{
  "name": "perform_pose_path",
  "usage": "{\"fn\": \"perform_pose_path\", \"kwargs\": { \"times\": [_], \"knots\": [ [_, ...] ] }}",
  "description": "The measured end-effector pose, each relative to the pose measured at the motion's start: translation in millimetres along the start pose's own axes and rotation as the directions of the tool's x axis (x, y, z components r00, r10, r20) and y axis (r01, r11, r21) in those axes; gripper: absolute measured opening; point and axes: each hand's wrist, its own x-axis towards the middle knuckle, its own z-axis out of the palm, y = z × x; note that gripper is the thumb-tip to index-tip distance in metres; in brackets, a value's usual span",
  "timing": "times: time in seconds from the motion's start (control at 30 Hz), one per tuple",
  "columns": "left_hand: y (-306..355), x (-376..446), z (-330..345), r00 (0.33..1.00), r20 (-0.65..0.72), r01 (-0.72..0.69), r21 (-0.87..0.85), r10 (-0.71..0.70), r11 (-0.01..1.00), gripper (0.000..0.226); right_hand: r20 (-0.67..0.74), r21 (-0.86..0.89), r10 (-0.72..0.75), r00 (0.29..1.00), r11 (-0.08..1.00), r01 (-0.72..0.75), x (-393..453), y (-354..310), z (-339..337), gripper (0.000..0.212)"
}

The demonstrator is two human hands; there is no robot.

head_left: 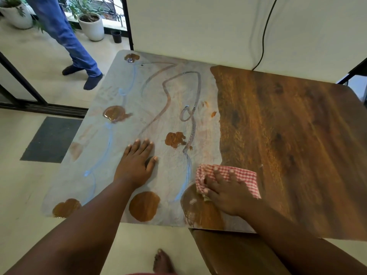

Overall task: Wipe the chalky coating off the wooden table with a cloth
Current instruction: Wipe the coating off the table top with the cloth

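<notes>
Both forearms reach forward from the bottom edge over the wooden table (288, 126); the left arm runs up and to the right, the right arm up and to the left. The left hand (137, 163) lies flat, palm down, fingers straight and close together, thumb out to the side, pressing on the chalky coating (123, 151) that greys the table's left half. The right hand (228, 191) lies palm down with fingers spread over the red-and-white checked cloth (244, 176), pressing it to the surface; the thumb seems to curl at the cloth's near-left edge. The cloth sits near the front edge, on the boundary between coating and bare brown wood; round bare patches (144, 206) and wet streaks break the coating.
</notes>
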Motion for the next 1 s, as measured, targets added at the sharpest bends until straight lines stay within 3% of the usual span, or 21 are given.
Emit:
{"fn": "perform_pose_path", "kwargs": {
  "times": [0.1, 0.2, 0.33, 0.67, 0.77, 1.0],
  "knots": [
    [0, 0, 0, 1.000, 0.005, -0.005, -0.005, 0.005, 1.000, 0.066, -0.038, -0.050, -0.182, 0.983, 0.982, 0.180, -9, -44, 21, 0.054],
    [-1, 1, 0, 1.000, 0.008, -0.003, 0.002, 0.003, 1.000, 0.066, 0.010, -0.070, -0.316, 0.949, 0.946, 0.316, -30, -55, 47, 0.061],
    [-2, 0, 1, 1.000, 0.001, -0.006, -0.005, 0.006, 1.000, 0.068, 0.016, -0.042, -0.220, 0.975, 0.974, 0.221, -40, -8, 43, 0.044],
    [-1, 0, 0, 1.000, -0.029, -0.003, -0.026, 0.002, 1.000, 0.058, -0.007, -0.006, -0.086, 0.996, 0.996, 0.086, -53, 13, 50, 0.055],
    [-1, 0, 1, 1.000, -0.026, -0.003, -0.021, 0.002, 1.000, 0.058, -0.012, -0.024, -0.070, 0.997, 0.997, 0.070, -57, 21, 48, 0.050],
    [-1, 2, 2, 1.000, -0.023, 0.009, 0.004, -0.009, 1.000, 0.057, -0.142, -0.035, -0.127, 0.982, 0.992, 0.123, -26, -36, 32, 0.052]
  ]
}}
